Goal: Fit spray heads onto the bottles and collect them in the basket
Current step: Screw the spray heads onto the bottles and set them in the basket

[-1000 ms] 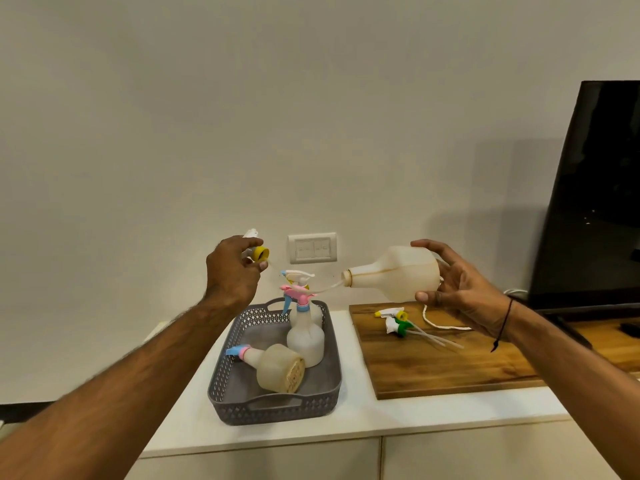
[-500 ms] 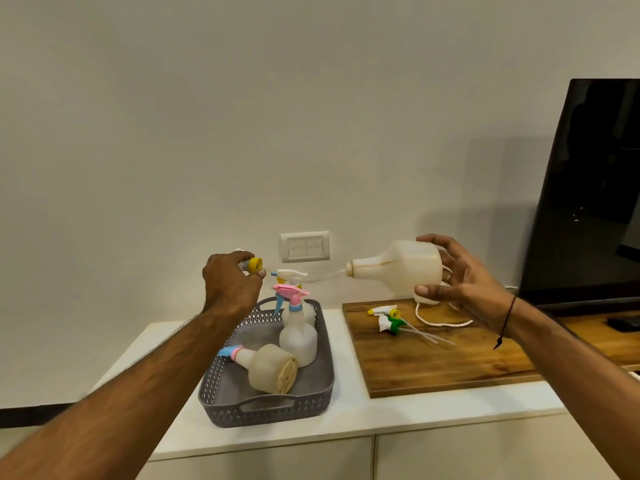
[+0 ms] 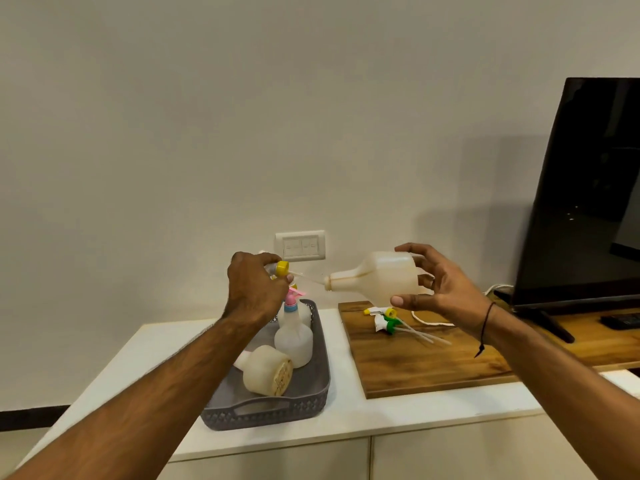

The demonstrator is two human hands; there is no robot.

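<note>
Feeding into bottle (image 3: pixel 379 277), spray head (image 3: pixel 281 268) sits between left fingers (image 3: pixel 273 259).

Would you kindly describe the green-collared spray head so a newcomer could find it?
Look at the wooden board right of the grey basket. Two loose spray heads lie at its back edge; the green-collared spray head lies nearer than the yellow-collared spray head.

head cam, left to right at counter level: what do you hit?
Grey perforated plastic basket holding spray bottles → brown wooden board → loose white spray heads with yellow and green collars lying on it → black TV screen at the right edge.
</note>
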